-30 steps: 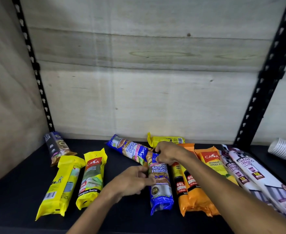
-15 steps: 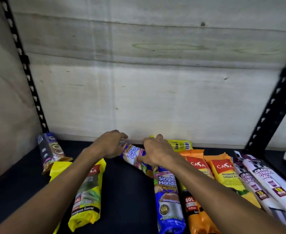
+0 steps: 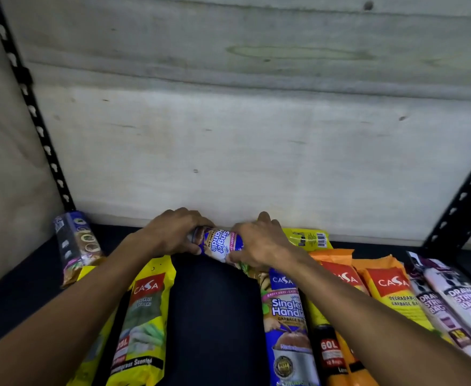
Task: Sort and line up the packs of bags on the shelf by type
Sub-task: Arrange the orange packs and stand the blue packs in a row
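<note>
A blue "Singlet Handle" pack lies crosswise near the back of the dark shelf. My left hand grips its left end and my right hand grips its right end. A second blue Singlet Handle pack lies lengthwise below my right hand. Yellow CASA packs sit at the left, orange CASA packs at the right, and white drawstring packs at the far right. A yellow pack lies behind my right hand.
A dark patterned pack leans in the back left corner. Pale wooden boards close the back and left side. Black perforated uprights stand at both rear corners.
My left hand left the lengthwise blue pack and moved back to the crosswise one. Both hands now hold that pack, which has turned more sideways. The view has moved closer.
</note>
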`<action>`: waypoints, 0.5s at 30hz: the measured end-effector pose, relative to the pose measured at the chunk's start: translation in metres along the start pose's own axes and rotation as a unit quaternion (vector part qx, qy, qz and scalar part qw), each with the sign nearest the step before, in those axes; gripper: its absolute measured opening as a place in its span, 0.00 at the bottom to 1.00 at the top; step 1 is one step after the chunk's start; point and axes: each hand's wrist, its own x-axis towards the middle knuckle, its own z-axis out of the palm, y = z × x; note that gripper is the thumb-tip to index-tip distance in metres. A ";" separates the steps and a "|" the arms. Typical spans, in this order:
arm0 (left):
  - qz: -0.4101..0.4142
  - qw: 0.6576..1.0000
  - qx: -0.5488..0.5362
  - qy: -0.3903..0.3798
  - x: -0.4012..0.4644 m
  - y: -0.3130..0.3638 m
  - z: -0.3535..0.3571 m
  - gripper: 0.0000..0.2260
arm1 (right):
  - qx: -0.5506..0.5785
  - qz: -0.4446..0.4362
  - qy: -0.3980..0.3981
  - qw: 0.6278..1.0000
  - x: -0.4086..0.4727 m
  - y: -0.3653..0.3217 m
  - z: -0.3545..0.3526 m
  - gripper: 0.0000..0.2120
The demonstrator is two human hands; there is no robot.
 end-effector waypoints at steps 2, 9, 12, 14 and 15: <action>-0.004 1.000 -0.022 0.019 -0.002 -0.008 0.000 0.29 | 0.047 0.003 0.023 0.999 0.003 0.003 -0.006 0.25; -0.017 0.990 -0.109 0.083 -0.003 -0.011 -0.011 0.31 | 0.203 -0.014 0.124 0.971 0.004 0.015 -0.040 0.30; -0.025 0.980 -0.162 0.109 -0.004 0.000 -0.026 0.30 | 0.288 -0.053 0.141 0.946 -0.002 0.024 -0.056 0.34; -0.032 0.975 -0.194 0.107 -0.007 0.011 -0.036 0.29 | 0.314 -0.069 0.161 0.933 -0.007 0.029 -0.066 0.34; -0.034 0.973 -0.203 0.103 -0.009 0.016 -0.039 0.29 | 0.330 -0.073 0.171 0.926 -0.011 0.030 -0.071 0.33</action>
